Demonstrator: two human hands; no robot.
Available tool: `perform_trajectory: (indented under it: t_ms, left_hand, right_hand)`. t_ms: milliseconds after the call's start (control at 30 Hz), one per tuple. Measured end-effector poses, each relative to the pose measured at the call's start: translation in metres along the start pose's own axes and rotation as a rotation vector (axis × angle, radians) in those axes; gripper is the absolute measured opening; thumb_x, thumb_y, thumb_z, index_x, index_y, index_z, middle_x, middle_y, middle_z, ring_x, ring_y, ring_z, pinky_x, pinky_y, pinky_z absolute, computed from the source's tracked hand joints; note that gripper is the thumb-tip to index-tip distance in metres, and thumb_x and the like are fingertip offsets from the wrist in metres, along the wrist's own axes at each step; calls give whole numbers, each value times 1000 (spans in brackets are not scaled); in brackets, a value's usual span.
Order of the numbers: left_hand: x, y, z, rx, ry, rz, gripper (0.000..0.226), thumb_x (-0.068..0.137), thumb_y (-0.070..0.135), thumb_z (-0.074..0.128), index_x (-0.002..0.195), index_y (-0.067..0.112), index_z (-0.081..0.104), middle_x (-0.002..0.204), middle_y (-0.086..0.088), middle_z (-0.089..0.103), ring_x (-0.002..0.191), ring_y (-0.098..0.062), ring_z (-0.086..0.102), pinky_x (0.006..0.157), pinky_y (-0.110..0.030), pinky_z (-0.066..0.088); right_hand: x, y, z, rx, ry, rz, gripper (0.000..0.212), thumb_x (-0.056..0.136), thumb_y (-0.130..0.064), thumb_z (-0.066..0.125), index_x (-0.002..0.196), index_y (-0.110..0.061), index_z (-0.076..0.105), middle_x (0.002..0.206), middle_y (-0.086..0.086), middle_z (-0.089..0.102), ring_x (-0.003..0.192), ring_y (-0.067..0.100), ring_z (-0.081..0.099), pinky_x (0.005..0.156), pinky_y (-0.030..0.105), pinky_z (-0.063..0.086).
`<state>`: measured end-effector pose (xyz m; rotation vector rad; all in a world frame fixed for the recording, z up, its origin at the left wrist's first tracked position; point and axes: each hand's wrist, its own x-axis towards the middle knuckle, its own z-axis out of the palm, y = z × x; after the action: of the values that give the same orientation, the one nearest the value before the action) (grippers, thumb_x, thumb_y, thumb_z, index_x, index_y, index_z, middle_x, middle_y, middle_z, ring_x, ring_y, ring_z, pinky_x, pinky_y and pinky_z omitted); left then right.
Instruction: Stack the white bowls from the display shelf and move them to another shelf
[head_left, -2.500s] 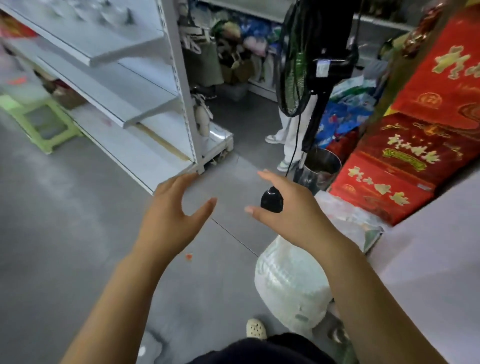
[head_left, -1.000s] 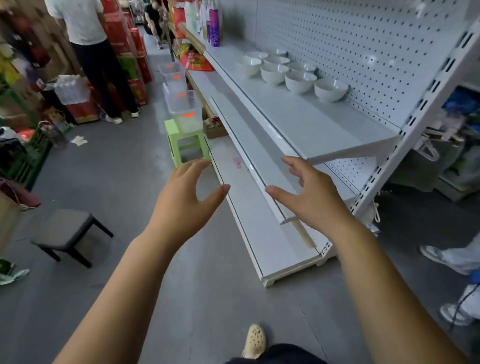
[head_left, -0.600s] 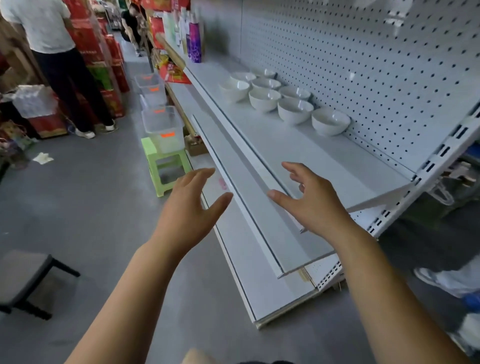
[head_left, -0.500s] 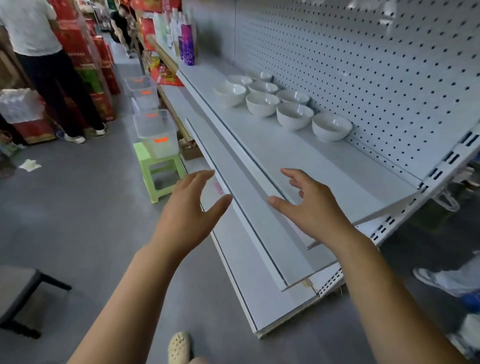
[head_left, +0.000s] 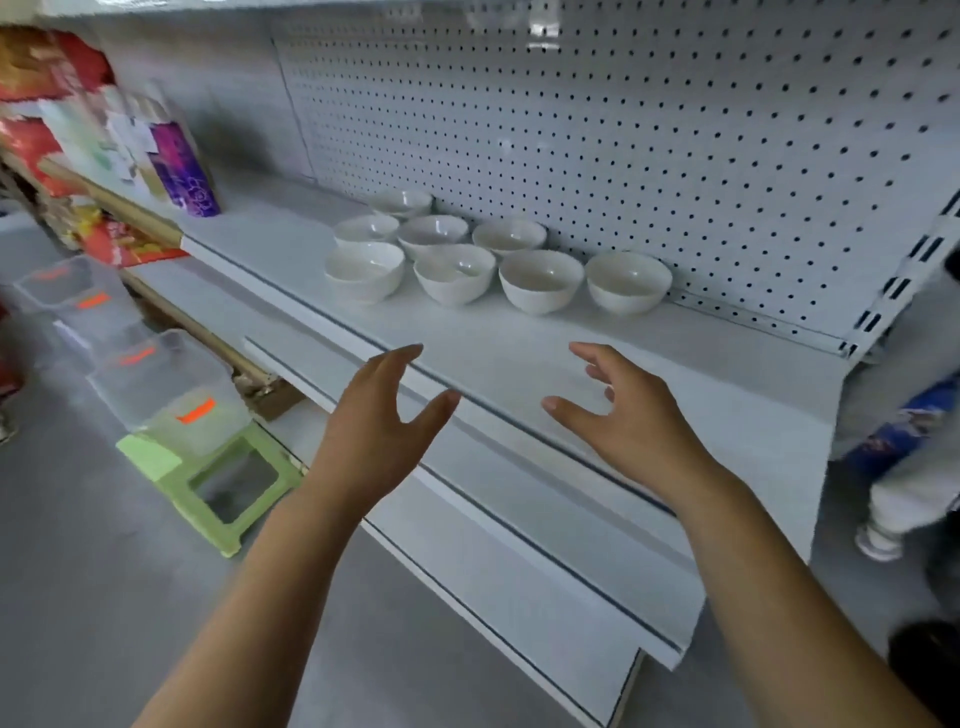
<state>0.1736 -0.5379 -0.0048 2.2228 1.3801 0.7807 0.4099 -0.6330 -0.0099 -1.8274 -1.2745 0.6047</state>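
On the display shelf (head_left: 519, 353), eight plain white bowls (head_left: 540, 280), upright, unstacked.

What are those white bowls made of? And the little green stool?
The white bowls look like glazed ceramic or porcelain: smooth, glossy, faintly shiny inside, though hard plastic is possible. The green stool looks like moulded plastic: one even pale colour, matte, with cut-out sides.
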Motion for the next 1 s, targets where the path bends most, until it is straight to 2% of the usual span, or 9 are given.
perform_trajectory:
  t_ms: [167,267,400,500,600,667,800,900,1000]
  left_hand:
    - [53,-17,20,-63,-81,28,74,93,58,64,155,24,42,158,-3,45,144,-21,45,113,-36,38]
    - [86,-23,44,-142,-76,-33,79,93,57,66,157,22,37,162,-5,40,147,-24,41,116,-39,36]
    - [133,-30,73,-190,-47,-91,86,93,57,66,161,20,27,165,-10,32,151,-31,34,119,-49,35]
    - [162,-31,89,-236,11,-136,88,94,51,68,162,19,22,166,-15,29,152,-34,30,119,-48,32]
    - [185,-26,102,-290,80,-138,88,95,44,70,161,16,20,163,-18,29,151,-35,29,118,-46,33]
    - [196,-24,110,-324,117,-136,86,96,39,71,161,14,21,161,-18,29,149,-34,31,114,-42,34]
    - [201,-29,128,-384,152,-177,80,97,36,70,159,14,24,164,-16,23,145,-33,38,103,-29,33]
    - [201,-32,134,-387,188,-183,74,98,35,68,157,13,30,163,-15,25,141,-32,44,99,-26,32]
    - [199,-32,135,-403,212,-191,66,100,33,65,155,13,34,162,-12,29,138,-28,46,96,-20,29]
  right_hand:
    - [16,10,14,-25,79,110,66,90,-45,74,149,-35,44,152,-7,46,140,12,44,106,27,37]
    - [36,21,13,-29,162,150,67,90,-48,73,148,-33,45,152,-11,46,140,10,45,113,31,38]
    - [79,37,13,0,286,194,74,90,-49,72,153,-29,39,155,-7,44,138,13,46,115,37,40]
    - [114,51,14,8,383,215,81,91,-50,71,157,-26,32,160,-1,37,143,19,43,116,42,40]
    - [144,60,13,-27,434,238,82,94,-48,67,160,-24,24,164,7,25,147,25,35,110,25,32]
    - [160,66,12,-56,451,253,80,95,-48,65,159,-27,23,165,10,20,148,27,31,107,27,32]
    - [186,78,6,-105,470,262,68,95,-45,67,152,-24,37,155,14,31,139,30,40,102,28,34]
    - [195,91,1,-104,507,253,54,91,-44,73,136,-18,56,146,12,44,130,31,50,98,29,39]
    - [196,104,2,-32,618,170,42,84,-37,82,118,-16,68,130,4,60,115,25,59,89,21,41]
